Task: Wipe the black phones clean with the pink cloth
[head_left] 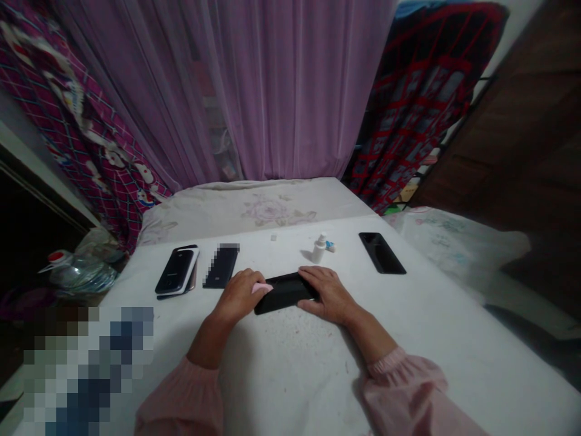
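Head view: left hand [238, 297] pinches, perhaps, a pink cloth [262, 288] against a black phone [285, 294]; right hand's [329, 295] fingers [308, 276] lie spread on it.

A white-sheeted bed [408, 339], stacked phones in a white case [177, 270] near its left edge, a pixelated dark phone [221, 265] just beside them, a small white bottle [319, 249] mid-bed, a black phone [381, 252] toward the right edge, a floral pillow [245, 209] at the far end, a lilac curtain [227, 91] behind

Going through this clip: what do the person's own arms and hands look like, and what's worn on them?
The left sleeve and right sleeve are loose, pale pink fabric, each gathered into a ruffled elastic cuff. The left hand and right hand are bare, with no gloves, cables or markings visible.
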Action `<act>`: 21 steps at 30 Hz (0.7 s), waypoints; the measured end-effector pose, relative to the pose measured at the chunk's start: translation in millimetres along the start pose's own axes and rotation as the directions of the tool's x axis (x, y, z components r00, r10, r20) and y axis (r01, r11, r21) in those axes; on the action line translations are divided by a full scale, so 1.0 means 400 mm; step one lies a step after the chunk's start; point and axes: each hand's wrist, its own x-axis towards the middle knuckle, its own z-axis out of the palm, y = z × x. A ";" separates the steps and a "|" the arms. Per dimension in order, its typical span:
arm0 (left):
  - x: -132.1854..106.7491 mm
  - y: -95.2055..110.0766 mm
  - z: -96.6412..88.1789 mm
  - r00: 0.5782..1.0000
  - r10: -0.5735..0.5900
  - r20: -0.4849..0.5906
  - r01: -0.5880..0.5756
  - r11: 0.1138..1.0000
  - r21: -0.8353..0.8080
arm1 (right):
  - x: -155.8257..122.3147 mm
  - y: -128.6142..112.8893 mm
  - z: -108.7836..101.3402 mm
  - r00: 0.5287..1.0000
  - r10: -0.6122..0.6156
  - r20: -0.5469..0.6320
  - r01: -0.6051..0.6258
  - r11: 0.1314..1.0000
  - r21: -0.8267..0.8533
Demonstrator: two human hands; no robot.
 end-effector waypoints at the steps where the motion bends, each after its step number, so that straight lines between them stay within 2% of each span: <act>1: 0.002 -0.001 0.003 1.000 0.003 -0.016 -0.003 1.000 0.008 | 0.000 -0.001 0.000 1.000 -0.001 -0.002 0.001 1.000 0.003; 9: 0.008 -0.004 0.011 0.997 -0.008 -0.072 0.009 1.000 0.007 | -0.006 -0.003 0.007 1.000 -0.014 -0.018 0.013 1.000 -0.024; 21: 0.003 -0.003 0.007 0.997 0.047 0.054 -0.043 0.997 -0.067 | -0.006 -0.005 0.007 1.000 0.003 0.002 -0.003 0.999 -0.044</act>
